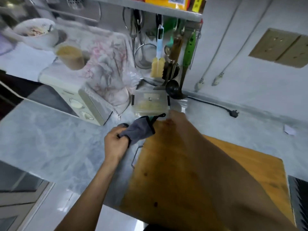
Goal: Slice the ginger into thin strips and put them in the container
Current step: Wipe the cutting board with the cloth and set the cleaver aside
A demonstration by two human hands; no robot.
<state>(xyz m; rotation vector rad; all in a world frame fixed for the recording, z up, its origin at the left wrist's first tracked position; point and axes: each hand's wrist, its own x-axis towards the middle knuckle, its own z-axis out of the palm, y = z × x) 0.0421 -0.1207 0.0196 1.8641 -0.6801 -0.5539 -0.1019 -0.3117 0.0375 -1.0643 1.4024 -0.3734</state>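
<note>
**Cloth in one hand, other hand at the container**

The left hand [115,143], at centre frame, grips a grey cloth [139,128] with curled fingers; the cloth trails up and to the right, its black loop lying over the top corner of the board [191,172]. The right hand [175,120] reaches across the board toward the upper middle of the frame and is too blurred to tell how far open it is or whether it holds anything. Just above it stands the clear container [150,103] with black clips at its sides and pale yellow ginger strips [150,105] lying inside. The wooden board fills the lower right of the frame on the marbled grey table [50,144]. To the upper left of the container sits a cream appliance [78,97] draped with a flowered cover. Utensils, among them a ladle [174,88] and a bottle brush [157,64], hang from a rail above the container.
</note>
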